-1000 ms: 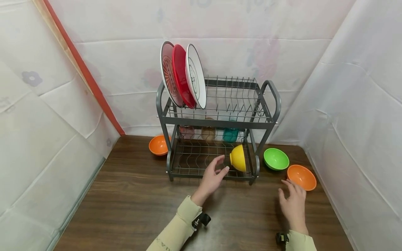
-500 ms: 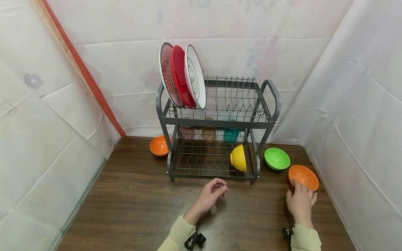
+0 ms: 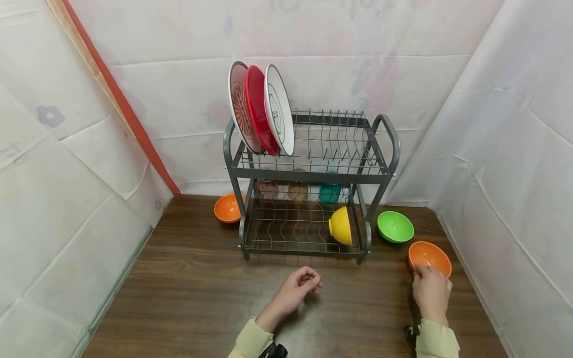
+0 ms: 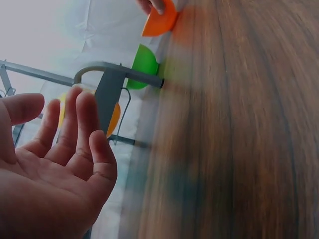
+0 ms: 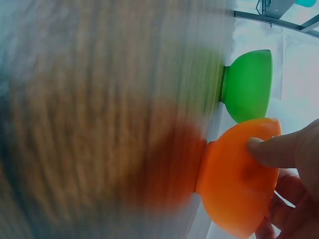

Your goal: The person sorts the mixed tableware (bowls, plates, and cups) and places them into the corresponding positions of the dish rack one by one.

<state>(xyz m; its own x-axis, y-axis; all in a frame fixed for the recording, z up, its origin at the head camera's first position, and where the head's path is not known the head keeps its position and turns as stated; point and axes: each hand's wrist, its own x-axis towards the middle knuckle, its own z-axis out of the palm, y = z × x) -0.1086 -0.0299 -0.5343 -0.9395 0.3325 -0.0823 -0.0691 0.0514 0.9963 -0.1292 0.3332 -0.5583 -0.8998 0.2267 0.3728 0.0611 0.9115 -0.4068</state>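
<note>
My right hand (image 3: 431,296) pinches the near rim of an orange bowl (image 3: 427,254) at the right of the table. In the right wrist view the thumb lies on the outside of that orange bowl (image 5: 232,174), with other fingers at its rim. My left hand (image 3: 290,293) holds nothing, its fingers loosely curled over the table in front of the dish rack (image 3: 309,176). A yellow bowl (image 3: 340,226) stands on its side at the right end of the rack's lower tier. Just beyond the gripped bowl sits a green bowl (image 3: 395,226).
Three plates (image 3: 279,112) stand upright at the left of the upper tier. Behind the lower tier show a pinkish, a brownish and a teal cup (image 3: 330,193). Another orange bowl (image 3: 227,209) sits left of the rack. White cloth walls (image 3: 506,164) border the wooden table (image 3: 188,293).
My left hand has drawn back from beside the yellow bowl, its fingers curling loosely. My right hand has reached the orange bowl and taken its rim, and the bowl has shifted slightly.
</note>
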